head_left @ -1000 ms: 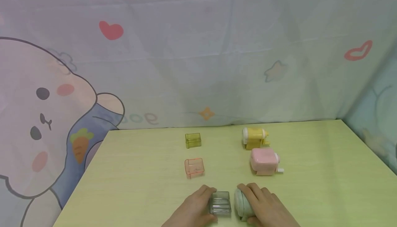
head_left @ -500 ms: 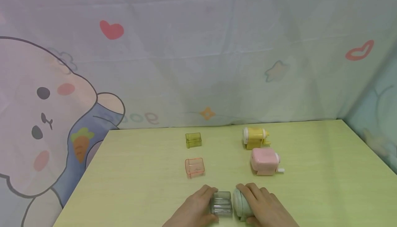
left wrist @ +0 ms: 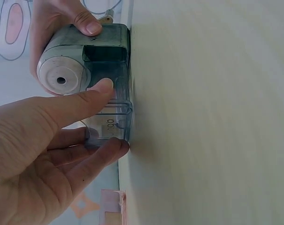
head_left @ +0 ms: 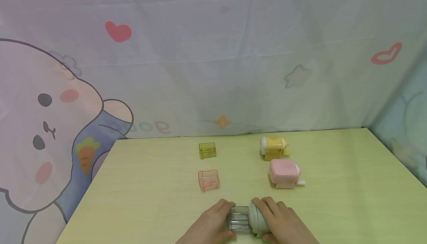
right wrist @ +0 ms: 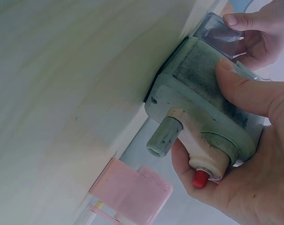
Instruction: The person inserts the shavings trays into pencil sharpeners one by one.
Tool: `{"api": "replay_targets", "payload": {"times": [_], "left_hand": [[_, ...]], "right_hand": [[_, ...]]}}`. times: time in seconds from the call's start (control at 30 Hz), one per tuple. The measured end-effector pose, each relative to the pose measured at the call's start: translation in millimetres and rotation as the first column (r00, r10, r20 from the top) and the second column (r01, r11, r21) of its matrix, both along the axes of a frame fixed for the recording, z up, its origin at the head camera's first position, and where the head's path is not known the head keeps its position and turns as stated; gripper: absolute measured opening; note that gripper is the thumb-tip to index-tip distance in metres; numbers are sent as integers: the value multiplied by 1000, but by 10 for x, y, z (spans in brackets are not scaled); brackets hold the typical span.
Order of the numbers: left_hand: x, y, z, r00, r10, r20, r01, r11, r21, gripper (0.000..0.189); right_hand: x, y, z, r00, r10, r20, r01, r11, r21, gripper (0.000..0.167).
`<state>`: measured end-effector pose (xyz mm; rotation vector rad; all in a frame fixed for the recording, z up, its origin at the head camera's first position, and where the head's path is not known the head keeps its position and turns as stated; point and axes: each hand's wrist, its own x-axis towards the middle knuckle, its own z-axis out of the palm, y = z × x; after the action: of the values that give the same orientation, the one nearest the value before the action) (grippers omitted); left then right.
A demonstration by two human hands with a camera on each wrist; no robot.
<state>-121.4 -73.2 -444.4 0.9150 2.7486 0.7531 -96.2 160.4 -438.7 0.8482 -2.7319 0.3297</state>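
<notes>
My left hand [head_left: 211, 222] pinches a clear grey shavings drawer [head_left: 239, 220] between thumb and fingers, near the table's front. My right hand [head_left: 285, 221] grips a green crank pencil sharpener [head_left: 257, 220] from the right side. In the left wrist view, the drawer [left wrist: 109, 129] lines up with the square opening low in the sharpener [left wrist: 99, 37], its inner end partly in it; the round white face with the pencil hole shows beside. The right wrist view shows the sharpener's crank handle [right wrist: 164, 137] and a red knob [right wrist: 200, 179], with my thumb on its body.
Behind the hands stand a pink crank sharpener [head_left: 284, 173] and a yellow one [head_left: 274, 148], at the right. To their left lie a clear red-edged drawer [head_left: 209, 184] and a yellow-green drawer [head_left: 208, 152]. A printed cloth [head_left: 207, 70] hangs along the table's back edge.
The right hand has moved the green sharpener left, and the left hand has shifted the grey drawer slightly right. The gap between drawer and sharpener has closed.
</notes>
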Motion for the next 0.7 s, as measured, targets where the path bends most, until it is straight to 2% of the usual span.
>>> {"api": "replay_targets", "payload": {"times": [0.6, 0.7], "left_hand": [[-6, -3, -6, 1000, -13, -12, 13, 1000, -3, 61], [-8, 1, -14, 998, -46, -36, 45, 999, -10, 61]], "right_hand": [[5, -12, -12, 1000, 0, -22, 0, 1000, 1, 86], [5, -12, -18, 999, 7, -34, -7, 1000, -2, 86]]}}
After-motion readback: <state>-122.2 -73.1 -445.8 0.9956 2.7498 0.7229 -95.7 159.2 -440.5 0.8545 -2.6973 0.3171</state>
